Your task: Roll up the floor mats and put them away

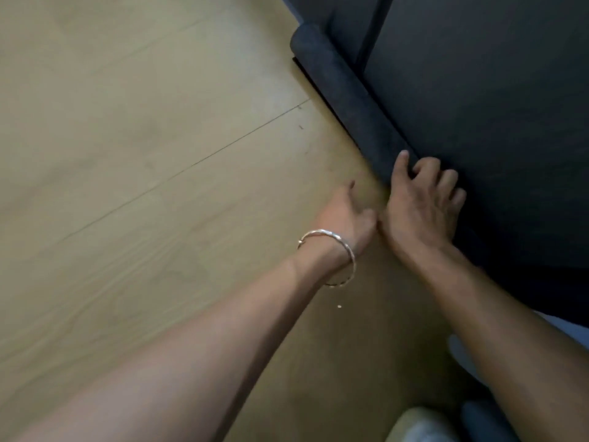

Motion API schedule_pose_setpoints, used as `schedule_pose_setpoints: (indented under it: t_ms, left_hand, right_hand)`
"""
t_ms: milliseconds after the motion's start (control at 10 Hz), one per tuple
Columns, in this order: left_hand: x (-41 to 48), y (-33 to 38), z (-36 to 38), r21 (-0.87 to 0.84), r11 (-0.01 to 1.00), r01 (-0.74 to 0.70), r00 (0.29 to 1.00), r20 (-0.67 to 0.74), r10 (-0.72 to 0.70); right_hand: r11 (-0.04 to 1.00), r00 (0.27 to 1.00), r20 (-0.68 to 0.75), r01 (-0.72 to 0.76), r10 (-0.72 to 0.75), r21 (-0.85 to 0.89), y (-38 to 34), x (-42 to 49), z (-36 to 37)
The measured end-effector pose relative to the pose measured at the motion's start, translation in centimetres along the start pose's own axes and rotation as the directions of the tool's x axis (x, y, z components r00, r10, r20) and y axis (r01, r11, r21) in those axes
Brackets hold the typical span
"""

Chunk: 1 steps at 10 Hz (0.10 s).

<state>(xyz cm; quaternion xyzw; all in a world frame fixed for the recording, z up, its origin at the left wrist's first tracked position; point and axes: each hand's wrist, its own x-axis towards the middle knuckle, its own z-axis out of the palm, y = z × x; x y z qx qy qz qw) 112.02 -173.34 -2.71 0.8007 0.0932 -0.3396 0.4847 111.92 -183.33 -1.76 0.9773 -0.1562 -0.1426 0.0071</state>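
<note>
A dark blue floor mat (494,106) covers the floor at the right. Its left edge is turned into a long roll (344,90) that runs from the top centre down to my hands. My right hand (420,205) lies on the near end of the roll, thumb along its left side and fingers curled over the top onto the flat mat. My left hand (347,215), with a silver bangle on the wrist, is on the wood floor just left of the roll, beside my right hand. The left fingers are partly hidden.
Light wood-look flooring (143,170) fills the left and middle of the view. A pale shape and a dark shape (424,425) sit at the bottom edge. A seam between two mat panels runs near the top right.
</note>
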Motion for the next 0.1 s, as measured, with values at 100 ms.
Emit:
schedule_pose_setpoints:
  t_ms: [100]
  left_hand:
    - [-5.7,-4.6,-1.35,0.024,0.998,0.065,0.998,0.017,-0.065]
  right_hand:
    - [0.975,0.999,0.048,-0.021,0.011,0.219,-3.34,-2.85,-1.14]
